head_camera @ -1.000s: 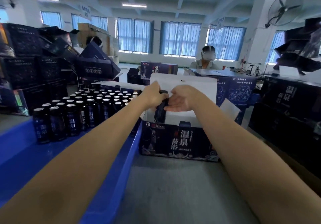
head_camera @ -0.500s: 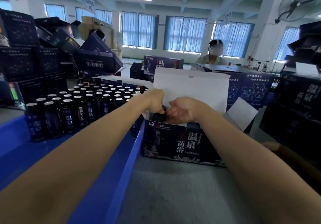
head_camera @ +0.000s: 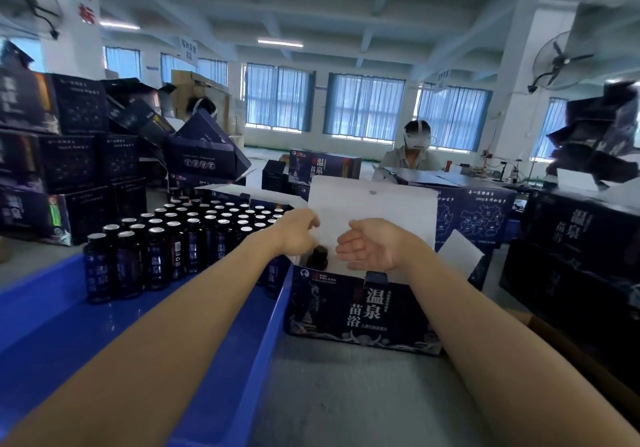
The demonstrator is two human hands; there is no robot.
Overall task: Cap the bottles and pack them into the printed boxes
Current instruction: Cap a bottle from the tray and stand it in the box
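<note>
- The left hand (head_camera: 297, 235) is over the left end of the open printed box (head_camera: 363, 311), fingers curled downward. A single dark bottle (head_camera: 319, 256) stands just beneath them, inside the box. The fingertips are hidden, so I cannot tell whether they grip it or have let go.
- The right hand (head_camera: 374, 247) is just right of that bottle, above the box opening, with its palm turned toward the bottle and its fingers loosely spread. It holds nothing.
- The box stands on the grey tabletop (head_camera: 346, 394), its left end against the right wall of the blue tray (head_camera: 104, 325). Its white lid flap (head_camera: 374, 207) stands upright behind both hands.
- The remaining bottles (head_camera: 194, 238) stand upright in close rows at the far end of the tray, their tops showing silver.
- Handling, as a judgement:
  - The bottles look rigid, smooth-sided and probably glossy, so a wrap around the labelled body should hold better than a pinch at the narrow top.
  - If they are glass, they would be weighty for their size and would chip if knocked together, so each is best lowered upright.
  - The box is thin card, so its walls and flap would buckle under a pressing wrist.
- Stacked printed boxes (head_camera: 76, 162) crowd the tabletop's far left corner, and another person (head_camera: 412, 155) sits beyond the far edge.
</note>
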